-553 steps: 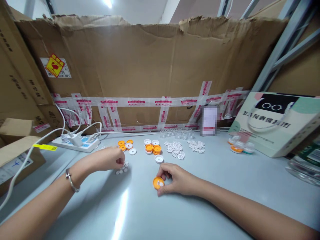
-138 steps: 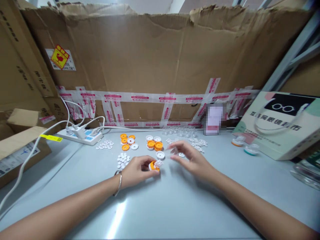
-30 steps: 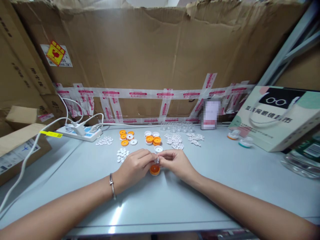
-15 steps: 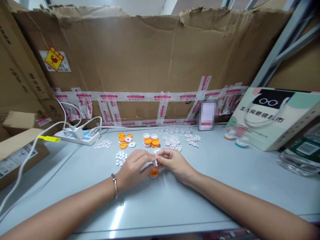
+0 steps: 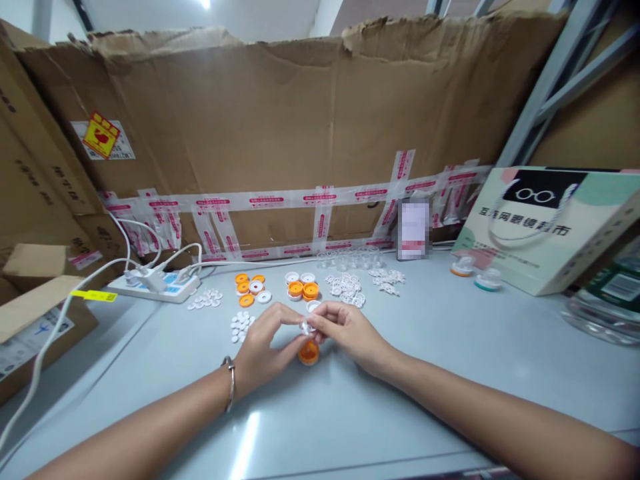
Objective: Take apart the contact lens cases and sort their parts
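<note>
A small white plastic part [image 5: 306, 327] is pinched between my two hands above the table. My left hand [image 5: 271, 340] grips its left side between thumb and index finger, while the fingertips of my right hand [image 5: 345, 328] close on its right side. Just below the fingers stands an orange round cup [image 5: 309, 353], its hollow facing up. Behind my fingertips a white ring [image 5: 313, 306] is partly covered. Small white discs [image 5: 242, 325] lie in a group left of my left hand. The part's exact shape is mostly hidden by the fingers.
Orange and white rings [image 5: 250, 288], orange cups [image 5: 303, 290], white lattice pieces [image 5: 345, 289] and clear cups [image 5: 350, 259] lie farther back. A power strip [image 5: 175, 285] sits at left. At right are two capped pieces [image 5: 488, 280], a paper bag [image 5: 530, 230] and a bottle [image 5: 607, 300].
The fingers of my left hand have spread wider around the small white part, which shows more now. The whole view has shifted slightly.
</note>
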A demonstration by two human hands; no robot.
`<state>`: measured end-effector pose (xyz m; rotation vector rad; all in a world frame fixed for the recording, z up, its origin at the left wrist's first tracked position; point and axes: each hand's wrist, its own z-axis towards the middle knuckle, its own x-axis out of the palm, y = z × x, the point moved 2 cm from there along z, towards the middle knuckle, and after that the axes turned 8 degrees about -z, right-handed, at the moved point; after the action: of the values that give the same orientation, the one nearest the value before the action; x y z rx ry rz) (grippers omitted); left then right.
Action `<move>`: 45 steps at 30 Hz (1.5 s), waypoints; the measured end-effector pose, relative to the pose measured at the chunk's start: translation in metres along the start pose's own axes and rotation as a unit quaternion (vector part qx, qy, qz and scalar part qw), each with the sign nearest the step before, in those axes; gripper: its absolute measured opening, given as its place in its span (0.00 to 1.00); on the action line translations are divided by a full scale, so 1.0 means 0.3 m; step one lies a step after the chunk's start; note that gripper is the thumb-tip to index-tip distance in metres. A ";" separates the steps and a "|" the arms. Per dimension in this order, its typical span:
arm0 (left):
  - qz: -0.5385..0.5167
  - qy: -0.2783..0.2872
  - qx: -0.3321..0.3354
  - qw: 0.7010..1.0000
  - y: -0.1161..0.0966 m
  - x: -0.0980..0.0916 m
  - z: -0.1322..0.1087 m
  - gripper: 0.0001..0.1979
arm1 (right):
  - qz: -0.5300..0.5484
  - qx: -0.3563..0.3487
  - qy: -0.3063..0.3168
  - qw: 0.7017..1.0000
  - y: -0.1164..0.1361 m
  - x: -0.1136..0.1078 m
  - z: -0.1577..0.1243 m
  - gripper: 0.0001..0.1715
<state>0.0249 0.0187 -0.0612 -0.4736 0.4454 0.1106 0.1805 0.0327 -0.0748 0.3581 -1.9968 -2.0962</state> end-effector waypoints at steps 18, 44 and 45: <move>0.034 0.013 -0.106 0.994 0.043 -0.043 0.011 0.15 | -0.384 -0.028 -0.219 0.896 -0.018 -0.351 0.112 0.16; 0.138 0.071 0.031 0.987 -0.008 -0.016 0.007 0.10 | -0.094 -0.023 0.059 0.994 0.034 -0.020 -0.026 0.16; 0.127 0.077 0.028 0.988 -0.010 -0.014 0.009 0.09 | -0.106 -0.025 0.054 0.993 0.033 -0.019 -0.026 0.17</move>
<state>0.0229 0.0173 -0.0561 -0.3697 0.6588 0.3081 0.1885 0.0268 -0.0653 0.6875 -1.9136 -2.1929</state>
